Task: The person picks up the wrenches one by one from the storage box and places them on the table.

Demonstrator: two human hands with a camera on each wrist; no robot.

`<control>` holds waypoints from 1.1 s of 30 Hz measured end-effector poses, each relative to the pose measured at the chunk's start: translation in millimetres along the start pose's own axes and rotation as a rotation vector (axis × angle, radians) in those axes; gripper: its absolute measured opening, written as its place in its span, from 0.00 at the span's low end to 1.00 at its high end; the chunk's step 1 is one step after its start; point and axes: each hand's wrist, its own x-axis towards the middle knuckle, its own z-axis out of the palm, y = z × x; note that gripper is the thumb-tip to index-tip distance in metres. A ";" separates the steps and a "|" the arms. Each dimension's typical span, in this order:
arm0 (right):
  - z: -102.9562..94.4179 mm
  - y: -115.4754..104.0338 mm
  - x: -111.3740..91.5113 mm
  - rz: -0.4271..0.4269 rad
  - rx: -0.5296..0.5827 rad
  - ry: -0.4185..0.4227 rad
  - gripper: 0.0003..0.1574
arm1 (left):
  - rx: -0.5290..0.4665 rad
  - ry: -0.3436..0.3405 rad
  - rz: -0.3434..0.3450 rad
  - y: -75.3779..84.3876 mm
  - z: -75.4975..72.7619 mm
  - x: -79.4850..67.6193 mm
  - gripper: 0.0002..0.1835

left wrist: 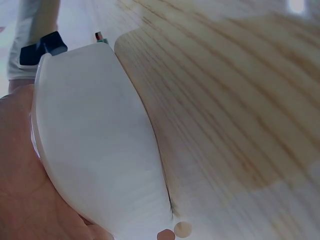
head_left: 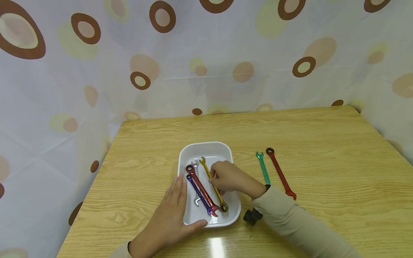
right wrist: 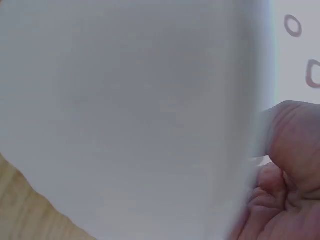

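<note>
A white tray (head_left: 230, 216) holds several combination wrenches: a yellow wrench (head_left: 206, 168), a red wrench (head_left: 202, 190), a purple wrench (head_left: 198, 192) and a silver wrench (head_left: 197, 201) partly under the others. My right hand (head_left: 226, 176) reaches in over the right rim, thumb and forefinger pinching the yellow wrench near its middle. Along the tray's left side rests my left hand (head_left: 172, 213), fingers straight and thumb spread at the front corner. In the left wrist view, the left palm (left wrist: 25, 175) lies against the tray's outer wall (left wrist: 100, 130). Tray wall hides the wrenches from both wrist views.
To the right of the tray, a green wrench (head_left: 264, 170) and a longer red wrench (head_left: 280, 173) lie on the wooden table (head_left: 155, 143); the right forearm partly covers the green one. A patterned curtain (head_left: 180, 64) hangs behind the table. A black wrist mount (head_left: 253, 216) sticks out under the right sleeve.
</note>
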 end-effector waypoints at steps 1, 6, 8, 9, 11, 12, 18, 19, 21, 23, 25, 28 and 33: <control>-2.4 1.0 -0.8 -0.003 0.019 -0.001 0.10 | -0.001 0.000 0.001 -0.1 -0.1 0.1 0.62; -17.0 8.3 -7.9 -0.024 0.095 0.005 0.08 | 0.000 -0.001 0.001 -0.1 -0.2 0.4 0.62; -23.3 12.6 -11.3 -0.021 0.117 0.011 0.08 | -0.001 -0.005 -0.004 0.1 -0.2 0.8 0.62; -26.5 15.2 -12.8 -0.021 0.131 0.014 0.07 | -0.001 -0.005 -0.006 0.1 -0.3 0.8 0.62; -33.2 20.6 -16.0 -0.020 0.158 0.019 0.07 | -0.001 -0.006 -0.011 0.2 -0.5 0.7 0.62; -36.8 23.5 -17.6 -0.019 0.170 0.021 0.07 | -0.002 -0.007 -0.013 0.2 -0.7 0.6 0.62; -59.7 44.4 -29.6 0.011 0.200 0.037 0.09 | -0.006 -0.001 -0.007 0.7 -0.7 0.4 0.62; -63.7 48.1 -32.2 0.021 0.198 0.040 0.09 | -0.006 0.001 -0.005 0.7 -0.5 0.7 0.62; -71.1 56.0 -38.0 0.036 0.202 0.043 0.10 | -0.001 0.008 0.001 0.8 0.0 1.0 0.62; -77.1 65.2 -43.7 0.055 0.205 0.049 0.10 | -0.001 0.013 0.004 1.0 0.3 1.3 0.63; -81.7 75.4 -49.3 0.071 0.205 0.055 0.10 | -0.004 0.018 0.005 1.2 0.7 1.5 0.62; -86.8 91.6 -56.3 0.096 0.203 0.064 0.10 | -0.004 0.025 0.006 1.5 0.7 1.6 0.62; -92.6 116.4 -65.5 0.163 0.186 0.082 0.11 | -0.001 0.020 0.002 1.1 0.6 1.7 0.62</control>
